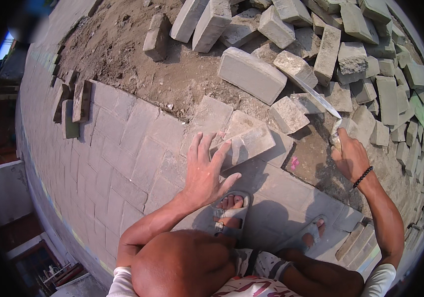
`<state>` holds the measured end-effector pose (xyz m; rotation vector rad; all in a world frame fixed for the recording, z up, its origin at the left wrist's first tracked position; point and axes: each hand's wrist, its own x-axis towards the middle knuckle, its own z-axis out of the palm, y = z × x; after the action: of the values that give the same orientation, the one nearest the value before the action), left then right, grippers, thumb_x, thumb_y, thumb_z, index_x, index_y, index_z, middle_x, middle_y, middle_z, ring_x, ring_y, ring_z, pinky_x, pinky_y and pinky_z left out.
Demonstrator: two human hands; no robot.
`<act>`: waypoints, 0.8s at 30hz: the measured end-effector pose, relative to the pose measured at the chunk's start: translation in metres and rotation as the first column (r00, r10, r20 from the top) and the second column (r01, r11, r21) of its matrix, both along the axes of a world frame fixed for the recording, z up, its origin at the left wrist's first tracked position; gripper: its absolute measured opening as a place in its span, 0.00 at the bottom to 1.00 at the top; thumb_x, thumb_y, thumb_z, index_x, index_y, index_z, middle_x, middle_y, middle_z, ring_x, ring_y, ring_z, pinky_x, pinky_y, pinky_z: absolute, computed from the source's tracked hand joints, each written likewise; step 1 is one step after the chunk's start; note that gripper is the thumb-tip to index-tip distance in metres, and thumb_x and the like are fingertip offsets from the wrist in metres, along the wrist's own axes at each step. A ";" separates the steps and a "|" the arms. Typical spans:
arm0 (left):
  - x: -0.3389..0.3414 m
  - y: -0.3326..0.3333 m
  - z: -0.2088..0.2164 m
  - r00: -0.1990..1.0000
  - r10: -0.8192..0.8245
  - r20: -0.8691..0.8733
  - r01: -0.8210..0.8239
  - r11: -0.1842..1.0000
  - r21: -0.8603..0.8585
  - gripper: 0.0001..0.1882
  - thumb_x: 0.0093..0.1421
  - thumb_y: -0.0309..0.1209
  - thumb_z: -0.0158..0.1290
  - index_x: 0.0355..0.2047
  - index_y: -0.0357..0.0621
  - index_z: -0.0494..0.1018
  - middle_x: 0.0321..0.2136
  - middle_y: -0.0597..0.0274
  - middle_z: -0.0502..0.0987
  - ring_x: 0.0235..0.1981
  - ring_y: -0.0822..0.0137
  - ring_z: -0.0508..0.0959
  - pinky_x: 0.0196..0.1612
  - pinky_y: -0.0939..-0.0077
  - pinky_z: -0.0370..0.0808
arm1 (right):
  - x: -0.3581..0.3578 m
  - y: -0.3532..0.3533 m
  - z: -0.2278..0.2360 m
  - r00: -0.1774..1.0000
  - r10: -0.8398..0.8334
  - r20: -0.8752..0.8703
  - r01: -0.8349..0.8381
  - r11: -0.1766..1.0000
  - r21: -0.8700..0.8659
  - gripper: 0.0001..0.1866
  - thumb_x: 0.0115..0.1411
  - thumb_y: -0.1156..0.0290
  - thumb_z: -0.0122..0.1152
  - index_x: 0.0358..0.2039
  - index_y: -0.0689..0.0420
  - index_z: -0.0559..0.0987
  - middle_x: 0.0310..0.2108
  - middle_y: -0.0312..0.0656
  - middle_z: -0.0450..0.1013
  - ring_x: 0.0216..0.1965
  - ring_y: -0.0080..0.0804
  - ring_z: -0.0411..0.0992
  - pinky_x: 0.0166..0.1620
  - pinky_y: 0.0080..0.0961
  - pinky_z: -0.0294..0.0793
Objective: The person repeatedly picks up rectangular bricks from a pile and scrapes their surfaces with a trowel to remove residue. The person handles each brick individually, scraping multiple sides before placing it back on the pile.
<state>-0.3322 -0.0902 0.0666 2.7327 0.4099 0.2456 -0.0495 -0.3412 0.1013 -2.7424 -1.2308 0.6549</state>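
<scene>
My left hand (204, 171) has its fingers spread over the laid paving, at the left end of a loose grey paving block (251, 147). That block lies tilted on the pavers, and I cannot tell whether my fingertips press on it. My right hand (351, 154) is closed around the pale, wrapped-looking handle of a long, narrow metal blade (319, 98). The blade points away and to the left, over the loose blocks; whether it is a knife or a trowel seen edge-on is unclear. Beneath it is a bare dirt gap (313, 156) beside the paver edge.
A large heap of loose blocks (387, 96) fills the far right. Bare soil (118, 59) borders the laid pavers (123, 143). Several blocks (82, 101) stand at the left. My sandalled feet (232, 213) rest on the paving, near two blocks (358, 245) at lower right.
</scene>
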 end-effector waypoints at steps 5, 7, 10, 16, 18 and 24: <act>0.039 0.006 -0.038 0.860 -0.031 -0.509 0.041 0.999 0.008 0.51 0.48 0.40 0.67 0.70 0.59 0.52 0.57 0.40 0.64 0.47 0.47 0.71 0.53 0.52 0.68 | -0.039 -0.023 -0.006 0.949 -0.112 -0.296 0.099 0.993 -0.057 0.21 0.55 0.70 0.59 0.47 0.66 0.68 0.24 0.61 0.72 0.30 0.63 0.73 0.36 0.47 0.70; 0.055 0.029 -0.018 0.823 -0.046 -0.566 -0.082 0.977 -0.197 0.50 0.49 0.41 0.66 0.70 0.55 0.53 0.54 0.41 0.68 0.45 0.48 0.73 0.52 0.57 0.71 | -0.045 -0.032 0.004 0.901 -0.177 -0.396 0.136 0.982 -0.131 0.23 0.56 0.69 0.58 0.50 0.65 0.67 0.29 0.65 0.74 0.35 0.65 0.73 0.39 0.49 0.71; 0.032 0.067 -0.039 0.985 0.095 -0.145 -0.172 0.431 -0.886 0.48 0.49 0.40 0.67 0.68 0.45 0.56 0.50 0.47 0.73 0.44 0.53 0.76 0.49 0.62 0.74 | -0.049 -0.069 -0.006 0.936 -0.101 -0.337 0.185 0.956 0.227 0.24 0.56 0.67 0.59 0.50 0.66 0.67 0.29 0.63 0.74 0.34 0.64 0.74 0.39 0.49 0.71; -0.014 0.031 -0.093 0.919 0.234 -0.316 0.007 -0.814 -0.581 0.32 0.63 0.54 0.50 0.58 0.43 0.69 0.47 0.50 0.78 0.44 0.54 0.80 0.48 0.56 0.79 | -0.080 -0.079 0.013 0.850 -0.138 -0.508 0.289 0.929 0.231 0.21 0.56 0.65 0.61 0.46 0.64 0.69 0.30 0.59 0.74 0.32 0.59 0.75 0.37 0.47 0.73; -0.024 0.020 -0.118 0.942 0.223 -0.250 -0.154 -0.375 -0.914 0.29 0.64 0.53 0.49 0.56 0.43 0.70 0.46 0.50 0.79 0.42 0.54 0.81 0.47 0.55 0.79 | -0.098 -0.076 0.005 0.840 0.113 -0.530 0.083 0.940 0.332 0.18 0.56 0.65 0.61 0.42 0.61 0.71 0.30 0.56 0.74 0.30 0.54 0.76 0.34 0.45 0.75; 0.007 -0.011 -0.084 0.901 0.082 -0.427 -0.067 -0.944 -0.323 0.28 0.65 0.51 0.47 0.55 0.42 0.70 0.46 0.48 0.76 0.44 0.52 0.79 0.45 0.54 0.79 | -0.082 -0.041 -0.020 0.908 0.319 -0.273 -0.247 0.931 0.268 0.15 0.55 0.66 0.59 0.39 0.61 0.70 0.27 0.54 0.72 0.27 0.56 0.76 0.32 0.49 0.74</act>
<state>-0.3250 -0.1013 -0.0171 -0.0943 0.6587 -0.1645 -0.1316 -0.3824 0.0811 -2.1892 -1.5294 0.8717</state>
